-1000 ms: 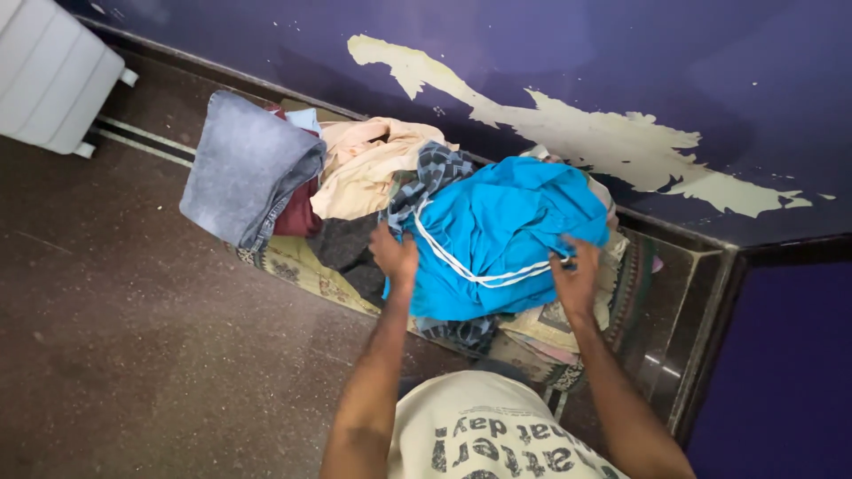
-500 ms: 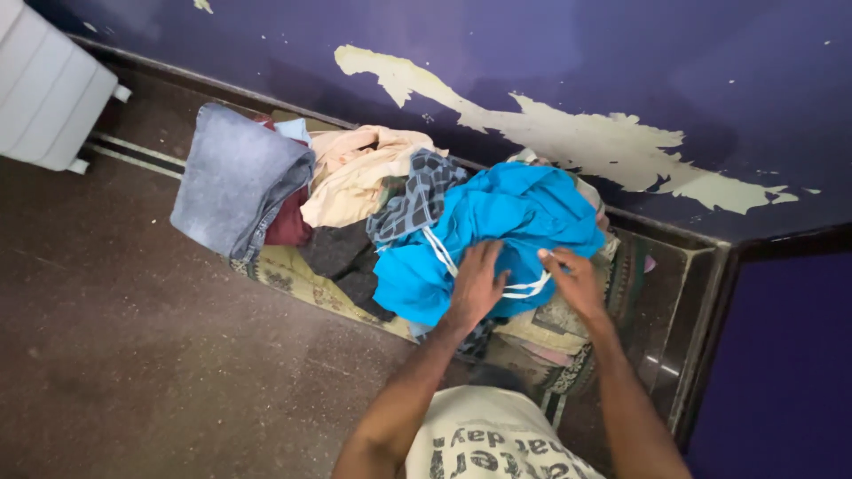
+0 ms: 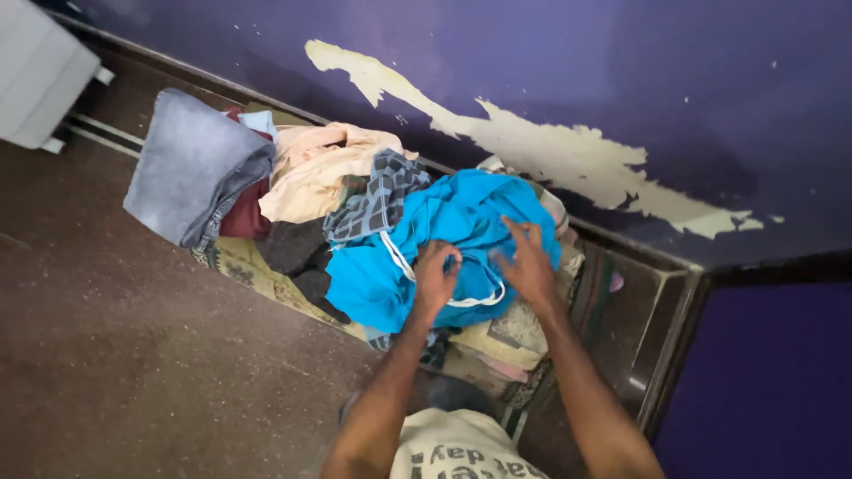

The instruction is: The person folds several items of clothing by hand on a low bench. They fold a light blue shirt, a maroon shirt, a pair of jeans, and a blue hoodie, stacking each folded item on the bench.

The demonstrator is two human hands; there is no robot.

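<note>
A dark speckled floor [image 3: 133,372] takes up the whole lower left of the view and lies open right up to the edge of the clothes, giving free room on that side. Behind the heap a purple wall [image 3: 550,62] with a long patch of peeled paint [image 3: 532,151] runs diagonally, meeting the floor along a dark skirting line, and on the right a glossy dark ledge [image 3: 661,310] closes the corner, so the pile is hemmed in at the back and right. A white appliance [image 3: 40,80] stands at the upper left edge, well apart from the hands. The pile of clothes rests on a patterned mat [image 3: 266,275] whose front edge borders the open floor. At its left end lies a folded grey denim piece [image 3: 191,168], then a cream garment [image 3: 315,168] and a dark checked cloth [image 3: 377,200]. The bright blue garment [image 3: 444,231] with a white drawstring [image 3: 395,262] sits on top at the middle of the heap. The left hand [image 3: 437,279] is curled closed on the blue fabric near the cord. The right hand [image 3: 525,264] lies just beside it on the same garment, fingers pressed into the cloth; whether it is gripping cannot be told.
</note>
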